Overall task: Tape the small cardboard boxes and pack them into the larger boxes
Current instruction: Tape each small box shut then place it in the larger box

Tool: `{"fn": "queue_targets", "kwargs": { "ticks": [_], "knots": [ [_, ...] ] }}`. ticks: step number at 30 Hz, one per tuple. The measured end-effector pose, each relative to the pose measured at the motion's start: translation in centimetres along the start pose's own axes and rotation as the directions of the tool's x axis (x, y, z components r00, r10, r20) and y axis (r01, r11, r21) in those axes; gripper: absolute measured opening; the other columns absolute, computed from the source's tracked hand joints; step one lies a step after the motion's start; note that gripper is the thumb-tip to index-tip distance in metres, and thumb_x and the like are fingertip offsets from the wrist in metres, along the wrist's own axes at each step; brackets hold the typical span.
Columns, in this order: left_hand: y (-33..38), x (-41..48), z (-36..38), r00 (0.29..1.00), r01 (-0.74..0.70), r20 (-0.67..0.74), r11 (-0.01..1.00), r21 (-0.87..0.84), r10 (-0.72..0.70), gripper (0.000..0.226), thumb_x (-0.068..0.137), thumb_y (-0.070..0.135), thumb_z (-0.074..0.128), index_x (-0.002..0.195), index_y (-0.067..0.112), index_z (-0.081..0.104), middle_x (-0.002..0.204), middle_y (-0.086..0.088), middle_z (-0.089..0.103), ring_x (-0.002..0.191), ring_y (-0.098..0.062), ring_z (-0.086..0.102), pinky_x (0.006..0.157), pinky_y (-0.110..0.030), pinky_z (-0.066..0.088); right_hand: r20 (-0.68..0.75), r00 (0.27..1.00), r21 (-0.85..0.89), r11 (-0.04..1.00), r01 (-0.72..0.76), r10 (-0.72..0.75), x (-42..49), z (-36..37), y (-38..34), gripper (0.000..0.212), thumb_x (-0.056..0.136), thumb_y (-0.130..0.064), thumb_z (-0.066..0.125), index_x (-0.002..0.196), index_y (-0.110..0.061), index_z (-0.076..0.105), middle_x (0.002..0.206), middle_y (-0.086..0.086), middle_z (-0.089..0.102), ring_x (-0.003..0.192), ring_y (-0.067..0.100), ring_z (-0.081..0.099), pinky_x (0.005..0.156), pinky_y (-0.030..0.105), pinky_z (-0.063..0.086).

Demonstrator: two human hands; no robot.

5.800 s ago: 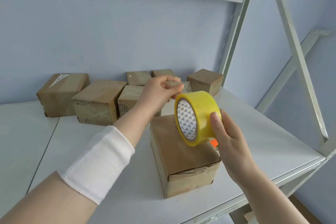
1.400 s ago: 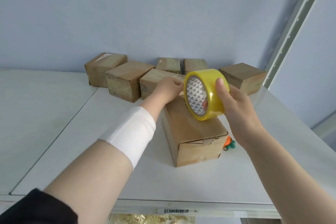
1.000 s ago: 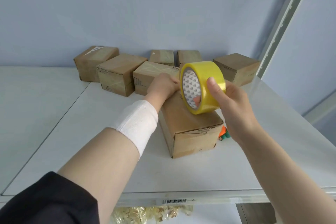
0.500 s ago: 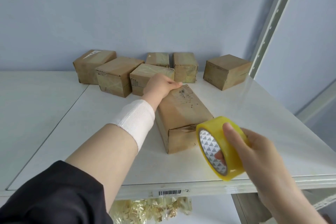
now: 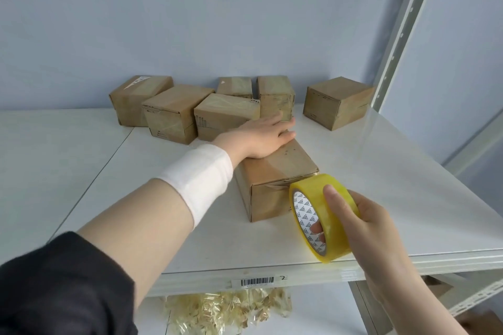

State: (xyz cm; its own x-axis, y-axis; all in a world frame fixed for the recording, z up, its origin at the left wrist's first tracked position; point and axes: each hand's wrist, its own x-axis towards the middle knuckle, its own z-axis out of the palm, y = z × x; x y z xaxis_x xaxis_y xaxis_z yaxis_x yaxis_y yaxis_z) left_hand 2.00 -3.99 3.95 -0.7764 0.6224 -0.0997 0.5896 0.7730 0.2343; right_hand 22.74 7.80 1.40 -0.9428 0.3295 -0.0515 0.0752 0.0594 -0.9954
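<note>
Inspection note: the nearest box [image 5: 283, 168] is matt brown cardboard, creased at the edges. Your tape roll [image 5: 304, 215] is glossy, translucent yellow film on a printed paper core. The shelf board [image 5: 394, 185] is smooth, white, faintly reflective. Your wrist wrap [image 5: 201, 171] is white cloth.

"2" beside barcode [image 5: 257, 281], shelf edge [image 5: 190, 279]

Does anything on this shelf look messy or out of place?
The box under the left hand has a crumpled near top edge, beside the tape roll. The small boxes behind sit at mixed angles.
</note>
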Motion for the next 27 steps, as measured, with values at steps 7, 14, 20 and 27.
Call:
{"fn": "queue_targets", "kwargs": {
  "ticks": [7,14,20,27],
  "knots": [
    [0.9,0.2,-0.6,0.998,-0.050,-0.024,0.997,0.057,0.052,0.060,0.098,0.051,0.016,0.150,0.025,0.001,0.157,-0.005,-0.014,0.143,-0.015,-0.017,0.116,-0.038,-0.007,0.044,0.999,0.022,1.000,0.002,-0.003,0.0,0.1,0.0,0.034,0.090,-0.037,0.052,0.084,-0.006,0.065,0.055,0.001,0.069,0.045,0.007,0.060,0.041,0.012,0.042],
    [1.8,-0.1,-1.2,0.996,-0.086,0.004,0.986,0.142,0.086,0.063,0.097,0.053,0.015,0.150,0.023,0.000,0.156,-0.006,-0.016,0.142,-0.015,-0.020,0.114,-0.039,-0.013,0.105,0.994,0.029,0.999,0.016,-0.019,-0.2,0.0,-0.1,0.034,0.091,-0.036,0.050,0.082,-0.006,0.064,0.057,0.000,0.070,0.045,0.006,0.060,0.043,0.011,0.042],
    [2.9,-1.2,-0.2,0.990,-0.137,0.036,0.988,0.079,0.134,0.060,0.098,0.049,0.019,0.150,0.023,0.003,0.157,-0.004,-0.013,0.142,-0.012,-0.020,0.115,-0.038,-0.012,0.116,0.993,0.029,0.999,0.026,-0.029,-0.2,0.0,0.1,0.033,0.092,-0.035,0.050,0.081,-0.007,0.063,0.056,-0.001,0.069,0.044,0.007,0.061,0.043,0.012,0.044],
    [4.2,-2.5,1.1,0.972,-0.232,0.083,0.960,0.156,0.221,0.057,0.098,0.050,0.019,0.149,0.029,0.006,0.158,-0.002,-0.009,0.143,-0.012,-0.019,0.115,-0.036,-0.013,0.133,0.991,0.041,0.999,0.017,-0.022,-0.2,0.1,0.3,0.033,0.091,-0.036,0.050,0.083,-0.007,0.062,0.058,0.001,0.070,0.046,0.010,0.062,0.046,0.015,0.046]
  ]
}}
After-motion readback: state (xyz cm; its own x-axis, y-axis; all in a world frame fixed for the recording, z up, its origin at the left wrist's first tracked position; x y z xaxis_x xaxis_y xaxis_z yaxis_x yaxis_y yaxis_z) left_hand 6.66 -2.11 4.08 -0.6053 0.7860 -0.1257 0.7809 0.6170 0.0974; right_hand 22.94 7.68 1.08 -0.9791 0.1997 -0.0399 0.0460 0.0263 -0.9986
